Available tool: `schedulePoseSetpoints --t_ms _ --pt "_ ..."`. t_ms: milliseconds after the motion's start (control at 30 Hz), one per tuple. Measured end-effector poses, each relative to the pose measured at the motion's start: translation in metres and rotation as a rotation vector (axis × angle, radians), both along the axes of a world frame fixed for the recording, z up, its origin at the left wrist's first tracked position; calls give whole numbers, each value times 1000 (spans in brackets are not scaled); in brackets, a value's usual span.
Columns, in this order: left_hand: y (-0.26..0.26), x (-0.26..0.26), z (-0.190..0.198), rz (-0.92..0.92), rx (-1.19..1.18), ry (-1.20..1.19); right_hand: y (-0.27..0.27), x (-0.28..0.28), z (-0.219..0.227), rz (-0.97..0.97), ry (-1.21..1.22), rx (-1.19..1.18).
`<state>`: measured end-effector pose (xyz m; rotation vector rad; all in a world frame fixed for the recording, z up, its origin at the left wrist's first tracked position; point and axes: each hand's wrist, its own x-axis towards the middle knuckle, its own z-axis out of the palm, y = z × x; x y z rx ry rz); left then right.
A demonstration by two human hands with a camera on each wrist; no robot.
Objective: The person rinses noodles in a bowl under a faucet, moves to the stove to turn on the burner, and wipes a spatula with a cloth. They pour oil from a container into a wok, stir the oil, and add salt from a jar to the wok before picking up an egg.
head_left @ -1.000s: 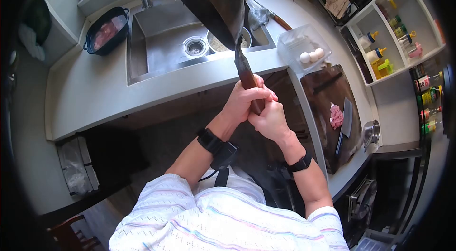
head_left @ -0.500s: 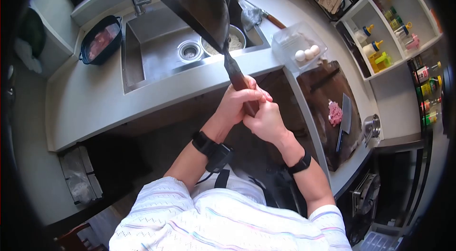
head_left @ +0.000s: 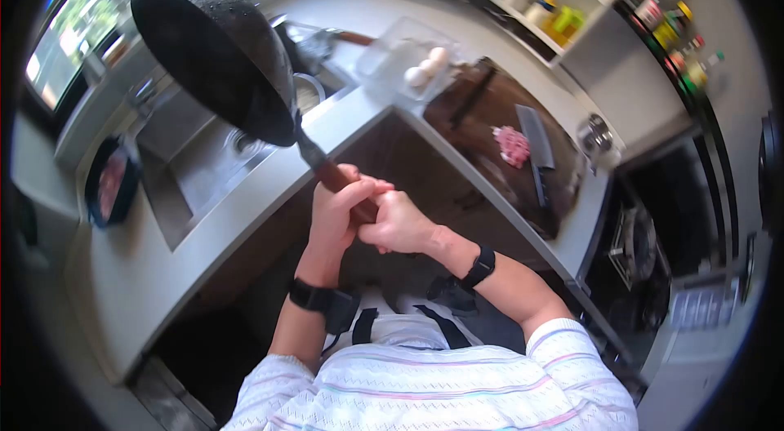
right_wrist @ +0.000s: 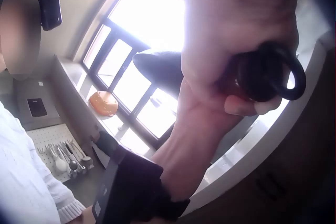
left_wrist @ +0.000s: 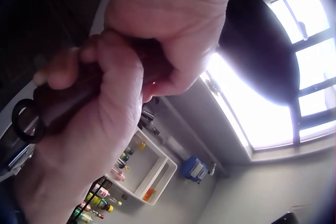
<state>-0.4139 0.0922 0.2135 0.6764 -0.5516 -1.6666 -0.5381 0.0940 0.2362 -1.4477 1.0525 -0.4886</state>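
Note:
Both hands grip the wooden handle [head_left: 336, 178] of a dark wok [head_left: 220, 64] held up in front of the body. My left hand [head_left: 329, 211] wraps the handle nearer the pan, and my right hand [head_left: 402, 223] curls round its rear part. Tilted on its side, the wok overlaps the sink [head_left: 167, 178] and shows its dark inside; small droplets dot its outer wall. A black ring [right_wrist: 286, 71] at the handle's end sticks out past the right hand in the right wrist view.
Right of the sink are a clear box [head_left: 384, 64] with eggs [head_left: 425, 68] and a cutting board [head_left: 465, 117] with minced meat [head_left: 512, 145] and a cleaver [head_left: 535, 137]. A dark tub [head_left: 112, 182] of meat stands at left. A pot [head_left: 310, 92] sits partly hidden in the sink.
The head view has swung round to the right, so sink, eggs and board appear farther left. The wok has moved left in view and shows more of its inside. Both hands keep their grip.

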Motion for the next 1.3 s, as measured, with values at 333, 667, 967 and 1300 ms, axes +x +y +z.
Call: schedulePoseSetpoints --t_ms 333,667,967,1300 --pt "32 -122 41 -813 -294 -161 114 -141 46 -401 -560 351" --pt "67 -249 -5 -1515 -580 -396 269 -257 38 -1117 -853 82" --pt "93 -264 -32 -1567 -391 -551 295 -390 12 -1229 -1201 -144" --pt "100 -261 -43 -1420 -295 -661 238 -456 -2 -1185 -1531 -276"
